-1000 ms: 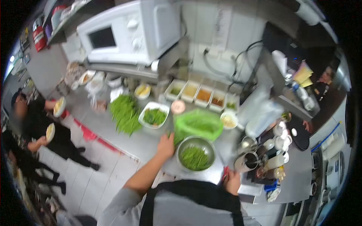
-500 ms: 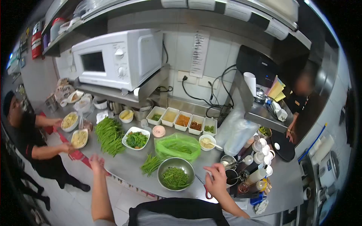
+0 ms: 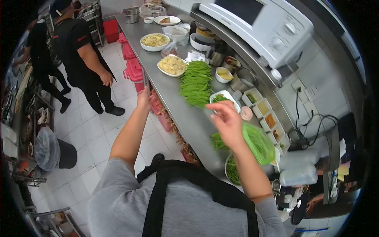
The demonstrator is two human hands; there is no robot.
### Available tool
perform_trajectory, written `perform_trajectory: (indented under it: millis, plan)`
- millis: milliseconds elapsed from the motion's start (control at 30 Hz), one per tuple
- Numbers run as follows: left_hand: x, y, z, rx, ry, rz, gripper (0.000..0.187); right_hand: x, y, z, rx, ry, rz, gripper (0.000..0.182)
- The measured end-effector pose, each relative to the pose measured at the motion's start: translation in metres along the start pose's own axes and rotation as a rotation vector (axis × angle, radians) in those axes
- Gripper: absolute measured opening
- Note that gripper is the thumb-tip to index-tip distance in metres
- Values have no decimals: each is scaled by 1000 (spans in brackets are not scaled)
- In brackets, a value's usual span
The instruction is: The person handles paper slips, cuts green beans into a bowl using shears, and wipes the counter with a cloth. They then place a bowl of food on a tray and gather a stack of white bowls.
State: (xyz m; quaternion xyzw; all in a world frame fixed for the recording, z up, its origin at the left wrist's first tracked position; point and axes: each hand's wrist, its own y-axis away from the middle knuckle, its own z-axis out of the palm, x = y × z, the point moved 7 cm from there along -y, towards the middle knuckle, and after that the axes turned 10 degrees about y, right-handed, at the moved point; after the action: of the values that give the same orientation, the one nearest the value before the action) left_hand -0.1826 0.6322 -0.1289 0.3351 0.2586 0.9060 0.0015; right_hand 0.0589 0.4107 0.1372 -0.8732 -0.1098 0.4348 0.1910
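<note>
My right hand (image 3: pixel 227 120) is raised over the counter with its fingers loosely bent and apart, holding nothing visible. It partly hides a white square dish (image 3: pixel 236 106) of cooked greens. Beside it lies a pile of long green stalks (image 3: pixel 196 83). A green plastic bag (image 3: pixel 258 146) of greens is right of my forearm, and a metal bowl of cut green stalks (image 3: pixel 232 170) is partly covered by that forearm. My left hand (image 3: pixel 145 99) is just off the counter's front edge, its fingers hard to make out. No object shows in it.
On the steel counter (image 3: pixel 177 114) stand two white bowls of pale food, a noodle-like one (image 3: pixel 154 40) and a creamier one (image 3: pixel 172 65). White condiment tubs (image 3: pixel 262 110) line the wall side, below a microwave (image 3: pixel 260 27). A co-worker (image 3: pixel 79 51) stands at left, near a lined bin (image 3: pixel 65 152).
My view has swung left and tilted. The co-worker, who had hands at the two white bowls, now stands away with the bowls on the counter. My right hand has moved from beside the metal bowl toward the dish.
</note>
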Motion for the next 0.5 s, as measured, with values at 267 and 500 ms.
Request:
perform_trajectory:
  millis: [267,500]
  plan:
    - [73,-153,67,-78,-132,114,47,207,-128,216,-210,-1005,1013,34]
    - [81,-199,79,-244,-170,31,47,266,-188,279,201,-1026,1062,34]
